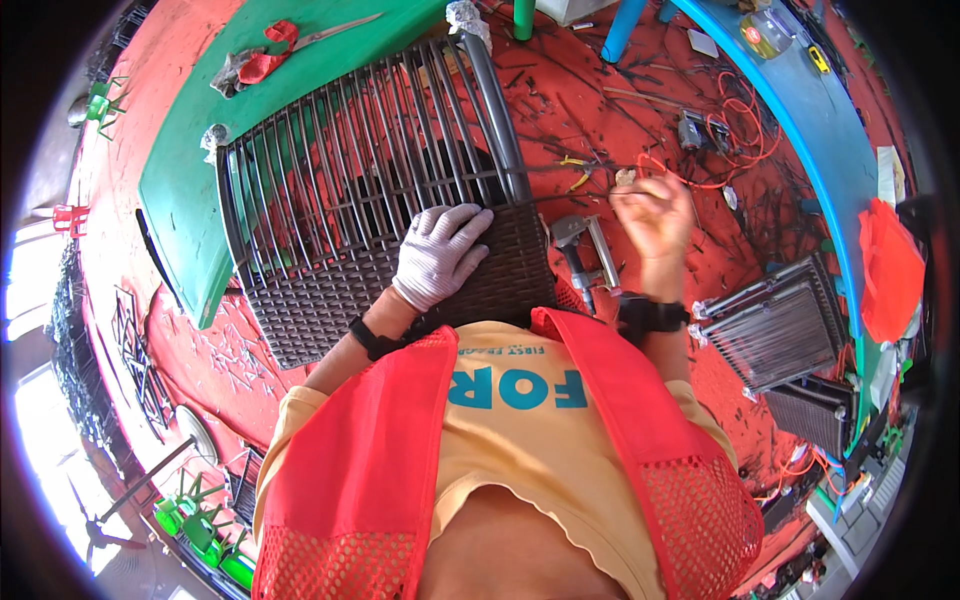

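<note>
A dark brown wicker panel (310, 310) leans in front of me, its lower part tightly woven and its upper part bare upright strands. My left hand (440, 255), in a pale knit glove, lies on the weave near its top edge, fingers spread and lightly bent. Off the panel's right side, my bare right hand (655, 215) is closed in a pinch on a dark weaving strand (575, 196). That strand runs roughly level from the panel's right edge to my fingertips. Crumpled silvery wrapping (468, 22) covers the tip of the frame's right post.
A nail gun (580, 250) and yellow-handled pliers (578, 175) lie on the red floor (570, 110) among strand scraps. Scissors (330, 30) rest on the green table (190, 200). A blue table (830, 130) curves along the right, near another frame panel (775, 325) and an orange hose (745, 120).
</note>
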Demonstrator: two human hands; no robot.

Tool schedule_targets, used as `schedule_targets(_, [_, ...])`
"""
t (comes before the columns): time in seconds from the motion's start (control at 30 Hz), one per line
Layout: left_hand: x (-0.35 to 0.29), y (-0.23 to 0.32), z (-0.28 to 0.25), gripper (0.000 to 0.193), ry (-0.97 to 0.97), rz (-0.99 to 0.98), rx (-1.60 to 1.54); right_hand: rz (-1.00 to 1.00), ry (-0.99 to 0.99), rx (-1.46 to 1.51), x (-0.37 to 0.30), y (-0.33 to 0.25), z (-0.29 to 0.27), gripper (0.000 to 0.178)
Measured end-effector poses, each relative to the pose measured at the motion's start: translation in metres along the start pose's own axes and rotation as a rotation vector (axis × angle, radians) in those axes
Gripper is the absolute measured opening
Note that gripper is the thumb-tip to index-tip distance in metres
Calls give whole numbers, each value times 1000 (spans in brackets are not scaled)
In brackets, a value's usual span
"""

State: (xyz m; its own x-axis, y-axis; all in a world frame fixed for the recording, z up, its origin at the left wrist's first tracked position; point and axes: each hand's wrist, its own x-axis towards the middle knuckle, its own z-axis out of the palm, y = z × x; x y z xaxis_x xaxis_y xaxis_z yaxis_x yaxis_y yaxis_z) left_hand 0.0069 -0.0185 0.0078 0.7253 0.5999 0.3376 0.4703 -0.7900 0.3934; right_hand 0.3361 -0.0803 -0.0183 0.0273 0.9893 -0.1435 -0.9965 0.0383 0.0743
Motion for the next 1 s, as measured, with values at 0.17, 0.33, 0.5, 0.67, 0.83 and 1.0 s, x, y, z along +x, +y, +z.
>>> schedule_targets(0.17, [2, 1, 1, 46, -11, 14, 44, -396, 9, -287, -71, -139, 33, 21])
schedule_targets(0.33, [2, 3, 2, 46, -17, 28, 76, -280, 59, -118, -167, -287, 80, 11])
schedule_targets(0.5, [3, 5, 1, 46, -30, 32, 108, -1214, 933, -2092, -256, -352, 106, 12])
schedule_targets(0.67, [6, 8, 2, 46, -53, 4, 112, -1071, 1044, -1416, -221, -394, 42, 31])
schedule_targets(0.83, [8, 11, 3, 45, -54, -1, 159, -1647, 1080, -2533, -99, -267, 38, 22])
schedule_targets(1.0, [8, 12, 3, 45, -53, -19, 140, -813, -120, -2070, 13, -11, 36, 21])
